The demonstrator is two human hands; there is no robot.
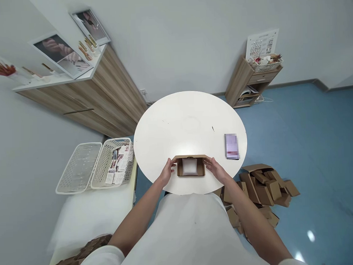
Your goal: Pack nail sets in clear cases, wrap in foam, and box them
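Box [200,168] flap [183,157] could get bent if pushed crooked by left hand [166,172] or right hand [217,171]; finger grip's unclear tbh.

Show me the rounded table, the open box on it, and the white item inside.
Rounded table [191,137], head view: bare top.
Open box [201,167], head view: brown interior, right side.
White item [189,167], head view: its middle.

White filling [189,167] in the box [201,167] too vague to name, purple item [231,146] all pixels, red plant [2,69] clipped left
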